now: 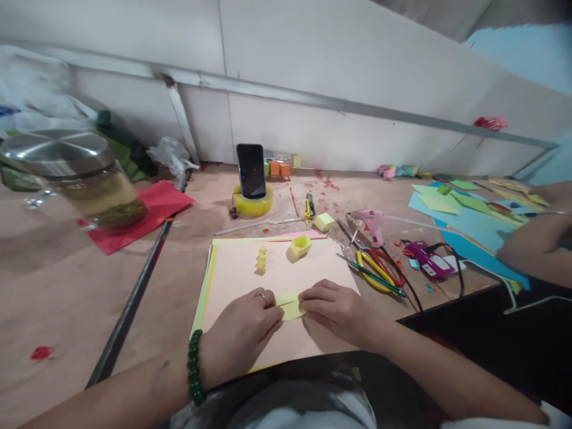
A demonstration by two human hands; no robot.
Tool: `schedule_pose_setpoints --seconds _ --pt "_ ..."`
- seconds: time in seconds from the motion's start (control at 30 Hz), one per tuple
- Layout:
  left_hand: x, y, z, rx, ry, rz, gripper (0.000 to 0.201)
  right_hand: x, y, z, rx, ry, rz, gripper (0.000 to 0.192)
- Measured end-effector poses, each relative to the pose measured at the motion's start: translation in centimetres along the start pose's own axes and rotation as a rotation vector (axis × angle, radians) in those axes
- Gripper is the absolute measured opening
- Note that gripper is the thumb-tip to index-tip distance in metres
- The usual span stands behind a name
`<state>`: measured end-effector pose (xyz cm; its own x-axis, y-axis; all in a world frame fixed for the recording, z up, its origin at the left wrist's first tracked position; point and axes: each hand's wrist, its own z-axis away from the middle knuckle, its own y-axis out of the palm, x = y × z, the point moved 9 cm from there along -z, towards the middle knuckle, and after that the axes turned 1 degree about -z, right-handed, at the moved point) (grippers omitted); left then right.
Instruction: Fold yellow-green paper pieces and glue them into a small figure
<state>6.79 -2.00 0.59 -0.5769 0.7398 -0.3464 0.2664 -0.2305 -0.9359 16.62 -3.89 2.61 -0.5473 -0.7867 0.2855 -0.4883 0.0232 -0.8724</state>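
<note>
Between my two hands lies a small piece of yellow paper (290, 306) with a fold line across it, over a stack of pale paper sheets (236, 271). My left hand (247, 328), with a ring and a green bead bracelet, has its fingers closed on the paper's left end. On the right end, the bent fingers of my right hand (333, 310) press together. Beyond the hands, a folded yellow paper box (300, 246) and several tiny yellow folded pieces (261, 260) rest on the sheets.
A lidded glass jar of tea (98, 185) stands at left on red paper (172, 202). A phone (251, 171) leans upright in a yellow tape roll (252, 202). Scissors (379, 268), a pink glue gun (370, 223) and a purple power strip (429, 260) lie right, near another person's arm (536, 244).
</note>
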Motion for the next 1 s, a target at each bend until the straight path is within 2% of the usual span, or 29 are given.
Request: schedule_pose_setpoints --seconds 0.07,0.2,0.4,0.67,0.8,1.0 --pt "0.4 -0.1 -0.1 0.003 -0.043 0.049 0.027 -0.7 -0.2 0.3 -0.054 0.081 -0.098 0.013" --pt "0.9 0.0 -0.3 0.05 -0.114 0.08 0.014 -1.9 -0.3 0.8 -0.147 0.194 -0.188 0.012" --pt "1.7 -0.2 -0.3 0.027 -0.186 0.186 0.03 -2.8 -0.1 0.5 -0.113 0.308 -0.246 0.012" --pt "2.2 -0.5 -0.5 -0.003 -0.257 0.216 0.027 -4.1 0.2 0.6 -0.112 0.477 -0.308 0.013" --pt "2.4 -0.5 -0.5 0.016 -0.297 0.195 0.024 -4.6 0.6 0.6 -0.085 0.511 -0.313 0.012" --pt "2.3 -0.4 -0.6 0.023 -0.286 0.136 0.023 -4.9 0.7 0.3 -0.051 0.531 -0.288 0.012"
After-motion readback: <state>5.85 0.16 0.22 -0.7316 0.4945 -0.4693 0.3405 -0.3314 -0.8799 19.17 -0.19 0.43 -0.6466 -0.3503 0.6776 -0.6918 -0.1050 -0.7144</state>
